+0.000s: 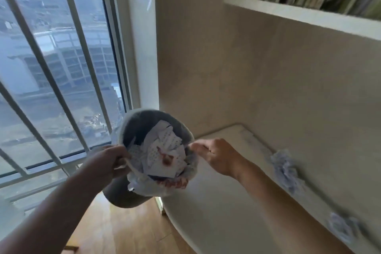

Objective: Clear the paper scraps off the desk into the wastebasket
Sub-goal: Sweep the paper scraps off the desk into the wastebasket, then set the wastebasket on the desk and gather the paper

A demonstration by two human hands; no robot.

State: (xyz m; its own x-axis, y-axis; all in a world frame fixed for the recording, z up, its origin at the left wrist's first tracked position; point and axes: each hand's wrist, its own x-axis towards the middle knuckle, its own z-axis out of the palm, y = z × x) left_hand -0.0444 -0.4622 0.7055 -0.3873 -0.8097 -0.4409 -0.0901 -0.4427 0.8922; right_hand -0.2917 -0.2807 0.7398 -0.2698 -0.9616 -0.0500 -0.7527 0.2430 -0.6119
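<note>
A grey wastebasket (142, 121) is held up in the air beside the white desk (222, 202), tilted so its mouth faces me. Crumpled printed paper scraps (165, 150) fill it. My left hand (109, 161) grips the basket's left rim. My right hand (216, 156) pinches the right rim with thumb and fingers. Two crumpled bluish paper scraps lie on the desk along the wall, one (286, 167) farther back and one (342, 229) nearer me at the right.
A barred window (57, 78) fills the left side. A white shelf (299, 14) of books hangs above the desk. The wooden floor (123, 231) shows below the basket. The beige wall (268, 88) bounds the desk's far side.
</note>
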